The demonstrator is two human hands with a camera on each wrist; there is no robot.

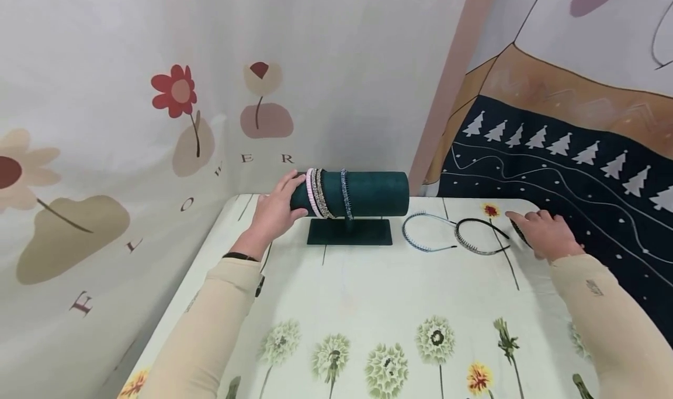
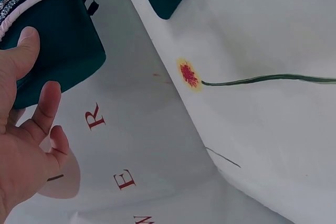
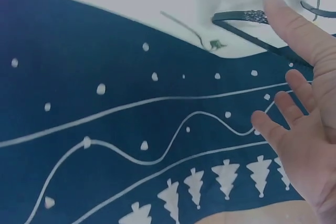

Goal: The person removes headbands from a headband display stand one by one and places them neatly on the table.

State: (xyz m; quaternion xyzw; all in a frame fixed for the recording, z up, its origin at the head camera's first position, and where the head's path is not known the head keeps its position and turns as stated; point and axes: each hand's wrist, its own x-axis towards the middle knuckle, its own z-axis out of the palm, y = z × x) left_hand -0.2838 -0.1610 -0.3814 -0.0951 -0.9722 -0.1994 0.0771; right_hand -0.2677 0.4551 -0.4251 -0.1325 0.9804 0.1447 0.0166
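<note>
A dark green padded roll stand (image 1: 375, 193) stands at the table's back. Around its left part sit a pink headband (image 1: 311, 193), sparkly gold-and-black headbands (image 1: 320, 197) and, farther right, a dark blue glittery headband (image 1: 345, 191). My left hand (image 1: 274, 213) grips the roll's left end, thumb in front and fingers over the top; in the left wrist view the thumb lies on the green cloth below the pink band. At the table's right edge my right hand (image 1: 547, 235) pinches a dark headband with a sparkly strip (image 3: 236, 16), partly hidden by the thumb and fingers.
Between stand and right hand, a light blue toothed headband (image 1: 404, 229) and a black one (image 1: 471, 249) lie on the white flowered tablecloth (image 1: 378, 288). Printed hangings, one with flowers (image 1: 342, 66) and one navy with trees (image 1: 494, 159), rise behind and beside the table.
</note>
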